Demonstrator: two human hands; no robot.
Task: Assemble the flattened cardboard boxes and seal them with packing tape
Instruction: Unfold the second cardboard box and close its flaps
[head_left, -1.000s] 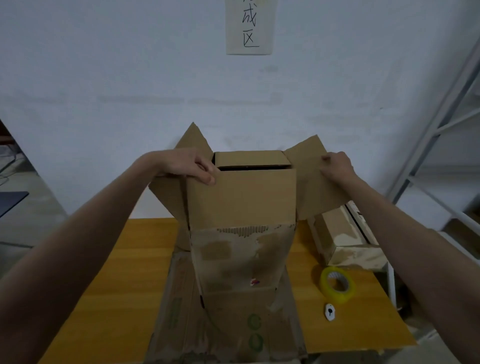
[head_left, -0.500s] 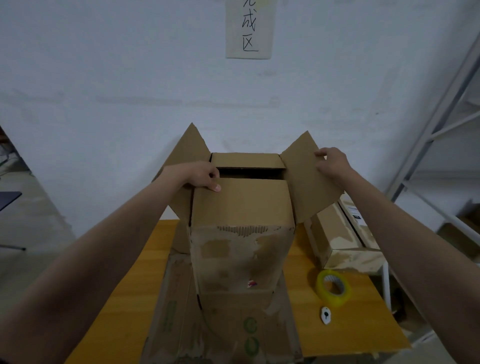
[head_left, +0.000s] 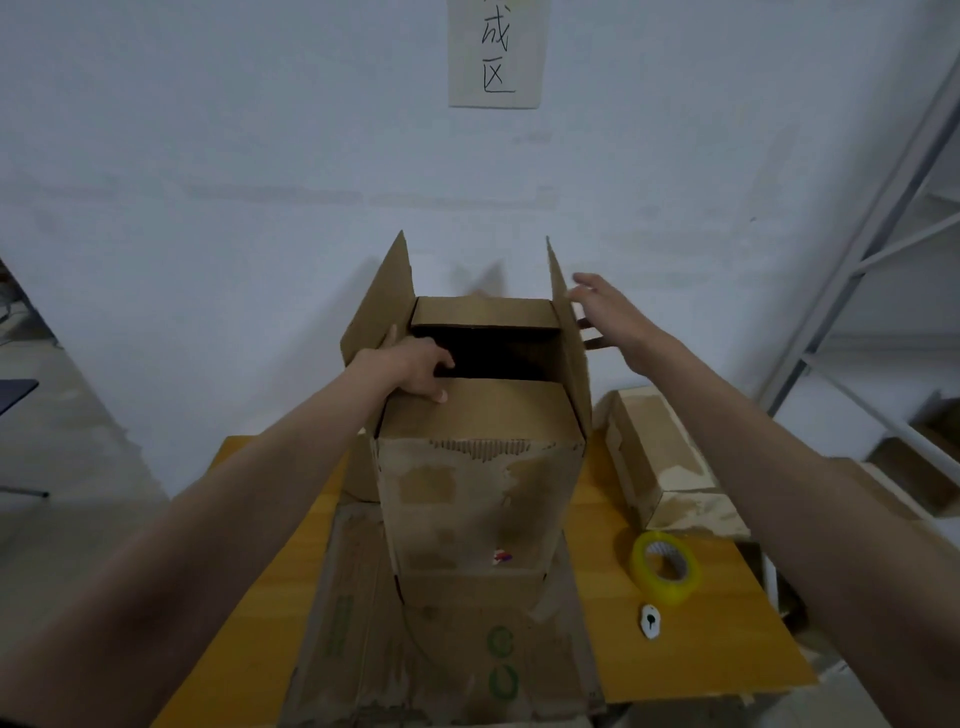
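A tall worn cardboard box (head_left: 478, 499) stands upright on flattened cardboard (head_left: 447, 649) in the middle of the table. Its near and far top flaps are folded in, leaving a dark gap between them. Both side flaps stand up. My left hand (head_left: 415, 371) grips the left end of the near flap's edge, fingers curled into the gap. My right hand (head_left: 610, 312) presses straight fingers against the outside of the right side flap (head_left: 566, 332). A yellow roll of packing tape (head_left: 665, 566) lies on the table to the right.
A small white cutter (head_left: 651, 621) lies in front of the tape roll. A sealed cardboard box (head_left: 660, 462) lies at the right of the wooden table (head_left: 691, 654). A metal shelf frame (head_left: 883, 249) rises at the right. A white wall stands close behind.
Both side flaps swung from splayed outward to nearly upright. My right hand let go of the right flap's edge and now pushes its outside. The gap between the folded flaps widened.
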